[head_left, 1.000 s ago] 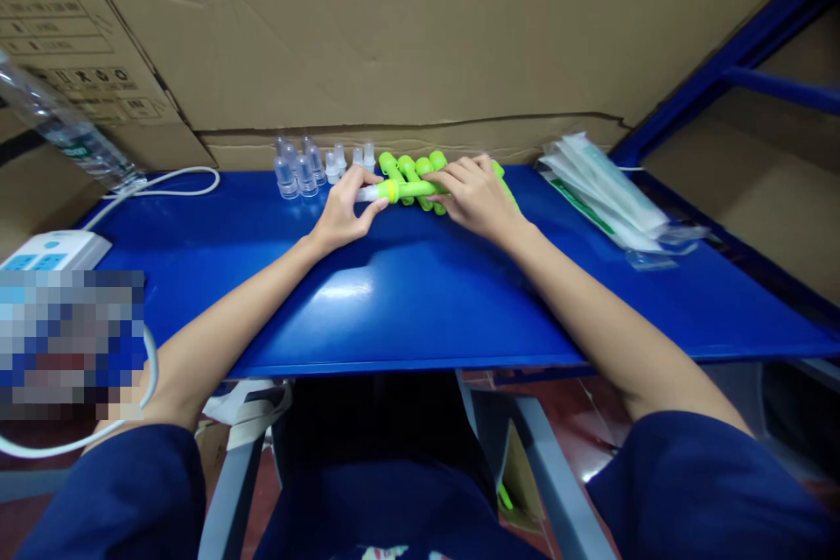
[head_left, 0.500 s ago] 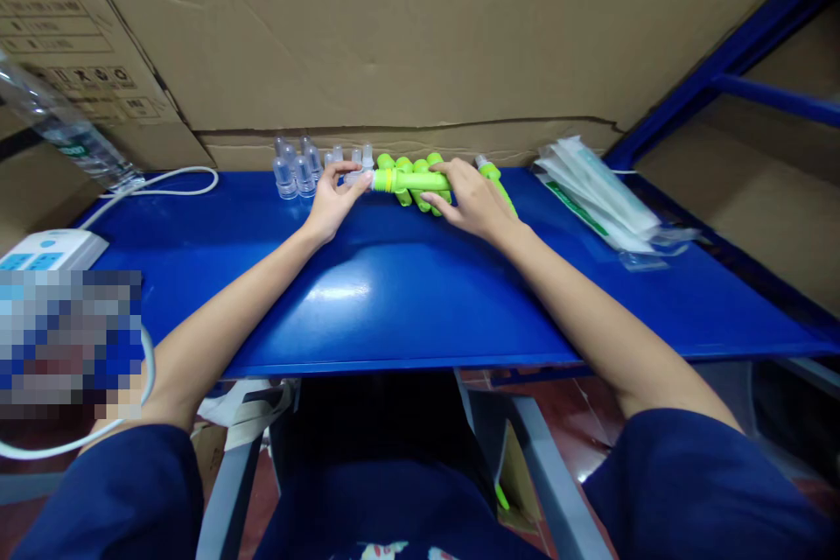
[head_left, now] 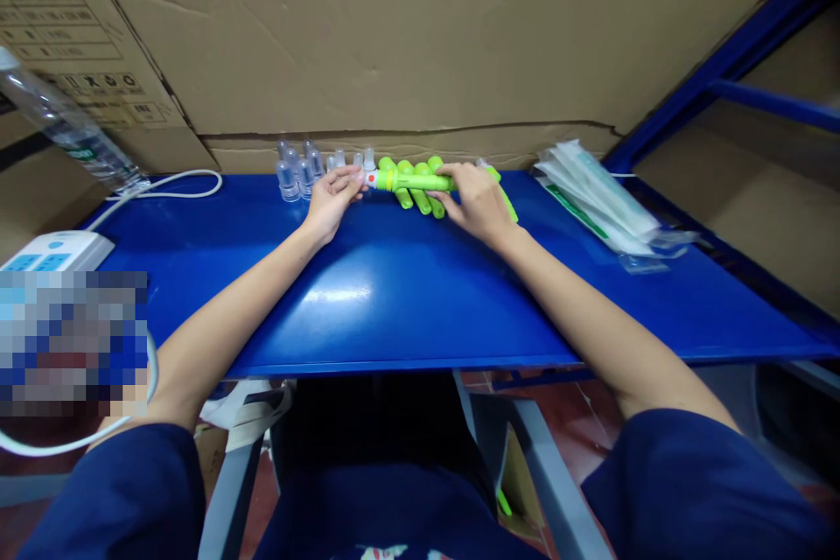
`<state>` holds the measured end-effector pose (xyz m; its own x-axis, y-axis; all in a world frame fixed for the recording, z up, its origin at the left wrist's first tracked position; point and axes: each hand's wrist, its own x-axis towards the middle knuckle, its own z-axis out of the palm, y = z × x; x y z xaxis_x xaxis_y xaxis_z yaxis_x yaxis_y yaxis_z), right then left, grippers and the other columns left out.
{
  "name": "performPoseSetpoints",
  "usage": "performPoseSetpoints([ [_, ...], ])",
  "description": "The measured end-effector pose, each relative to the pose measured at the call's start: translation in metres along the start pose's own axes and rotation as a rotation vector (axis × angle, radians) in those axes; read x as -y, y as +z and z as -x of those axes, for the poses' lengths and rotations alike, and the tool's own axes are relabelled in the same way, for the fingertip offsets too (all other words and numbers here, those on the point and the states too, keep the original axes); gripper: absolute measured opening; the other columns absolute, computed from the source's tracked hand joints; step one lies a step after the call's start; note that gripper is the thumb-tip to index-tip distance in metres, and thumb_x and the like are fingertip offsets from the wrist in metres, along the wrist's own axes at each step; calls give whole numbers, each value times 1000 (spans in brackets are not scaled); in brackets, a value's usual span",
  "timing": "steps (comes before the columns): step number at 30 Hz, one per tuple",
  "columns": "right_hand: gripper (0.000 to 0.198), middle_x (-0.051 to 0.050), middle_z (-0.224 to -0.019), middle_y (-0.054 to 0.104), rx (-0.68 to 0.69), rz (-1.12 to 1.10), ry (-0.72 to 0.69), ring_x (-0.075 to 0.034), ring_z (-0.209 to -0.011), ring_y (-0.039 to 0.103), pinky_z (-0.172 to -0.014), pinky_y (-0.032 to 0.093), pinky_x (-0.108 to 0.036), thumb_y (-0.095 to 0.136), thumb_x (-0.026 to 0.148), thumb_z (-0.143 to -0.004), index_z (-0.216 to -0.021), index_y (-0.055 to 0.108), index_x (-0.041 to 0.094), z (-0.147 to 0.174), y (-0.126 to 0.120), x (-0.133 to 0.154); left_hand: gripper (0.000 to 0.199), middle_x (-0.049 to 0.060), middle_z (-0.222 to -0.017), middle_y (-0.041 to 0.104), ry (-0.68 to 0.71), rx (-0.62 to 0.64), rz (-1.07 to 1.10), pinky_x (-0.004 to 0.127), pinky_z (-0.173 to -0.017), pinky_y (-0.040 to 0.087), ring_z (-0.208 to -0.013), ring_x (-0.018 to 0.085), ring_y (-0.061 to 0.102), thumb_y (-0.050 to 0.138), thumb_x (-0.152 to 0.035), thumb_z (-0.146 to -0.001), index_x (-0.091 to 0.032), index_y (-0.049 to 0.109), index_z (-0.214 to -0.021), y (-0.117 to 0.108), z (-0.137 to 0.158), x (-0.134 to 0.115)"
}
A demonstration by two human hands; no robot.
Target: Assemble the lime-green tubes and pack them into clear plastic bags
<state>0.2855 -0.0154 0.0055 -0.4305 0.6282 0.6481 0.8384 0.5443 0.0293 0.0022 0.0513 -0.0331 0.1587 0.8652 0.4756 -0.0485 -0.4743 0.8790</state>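
Note:
A lime-green pen-like tube [head_left: 420, 182] lies level between my two hands, above the blue table. Its left end has ridged rings and a white collar with a red dot. My left hand [head_left: 329, 199] pinches that white end; fingers hide the tip. My right hand [head_left: 478, 199] is wrapped round the plain green right end. Several similar green tubes [head_left: 420, 201] lie side by side just behind and below the held one. One more green tube [head_left: 505, 192] with a clear tip rests beyond my right hand. Clear plastic caps [head_left: 289, 179] stand upright left of my left hand.
Smaller clear pieces [head_left: 368, 159] stand by the cardboard wall [head_left: 367, 35]. Packets in clear wrapping [head_left: 597, 201] lie at the right. A plastic bottle [head_left: 72, 127], a white power strip [head_left: 62, 252] and its cable [head_left: 190, 192] are at the left of the blue table [head_left: 394, 297].
The white collar with the red dot now shows at the tube's left end, where a clear part showed before. Both hands stay in nearly the same place.

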Motion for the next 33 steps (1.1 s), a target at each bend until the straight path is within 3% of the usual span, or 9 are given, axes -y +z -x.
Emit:
performPoseSetpoints([
  [6, 42, -18, -104, 76, 176, -57, 51, -32, -95, 70, -84, 48, -42, 45, 48, -104, -115, 67, 13, 0, -3, 7, 69, 14, -124, 77, 17, 4, 0, 35, -81, 64, -109, 26, 76, 80, -76, -75, -23, 64, -118, -2, 2, -3],
  [12, 51, -6, -75, 67, 301, -411, 204, -23, -68, 64, -65, 46, -36, 56, 69, -98, -99, 65, 19, 1, 1, 44, 71, 7, -100, 80, 68, -223, 200, 35, -93, 64, -95, 21, 78, 90, -70, -66, -22, 65, -111, 10, 5, -8],
  [16, 55, -4, -68, 60, 336, -657, 227, -20, -64, 60, -61, 44, -34, 55, 74, -96, -81, 56, 22, 3, 6, 72, 67, 6, -100, 80, 58, -142, 179, 35, -88, 66, -94, 22, 79, 87, -71, -71, -23, 68, -115, 19, 13, -20],
  [22, 56, 0, -61, 54, 299, -747, 301, -16, -59, 55, -58, 42, -33, 65, 73, -90, -72, 43, 24, 5, 8, 81, 73, 11, -116, 80, -21, -42, 168, 37, -88, 67, -108, 27, 78, 90, -66, -69, -19, 71, -121, 30, 24, -30],
  [25, 52, 0, -66, 57, 271, -777, 334, -18, -61, 59, -58, 48, -34, 70, 72, -86, -83, 49, 24, 6, 14, 80, 70, 12, -116, 80, -27, -64, 156, 39, -92, 67, -113, 29, 77, 92, -65, -65, -17, 73, -113, 31, 25, -30],
  [27, 57, -1, -77, 62, 237, -818, 349, -18, -61, 62, -59, 53, -35, 74, 71, -83, -105, 53, 22, 7, 18, 81, 70, 13, -116, 80, -31, -58, 153, 40, -95, 66, -114, 29, 77, 92, -65, -66, -16, 74, -113, 32, 26, -30],
  [30, 85, -7, -103, 68, 205, -892, 361, -19, -66, 68, -62, 61, -38, 77, 69, -81, -142, 38, 22, 7, 21, 82, 71, 13, -119, 80, -47, -29, 161, 41, -95, 66, -115, 30, 76, 92, -65, -67, -16, 73, -116, 33, 28, -31],
  [33, 98, -13, -125, 67, 179, -964, 369, -24, -87, 75, -71, 67, -41, 75, 64, -85, -158, 22, 27, 5, 18, 83, 72, 15, -125, 78, -57, 38, 154, 43, -97, 66, -117, 31, 76, 90, -65, -69, -15, 73, -118, 36, 30, -33],
])
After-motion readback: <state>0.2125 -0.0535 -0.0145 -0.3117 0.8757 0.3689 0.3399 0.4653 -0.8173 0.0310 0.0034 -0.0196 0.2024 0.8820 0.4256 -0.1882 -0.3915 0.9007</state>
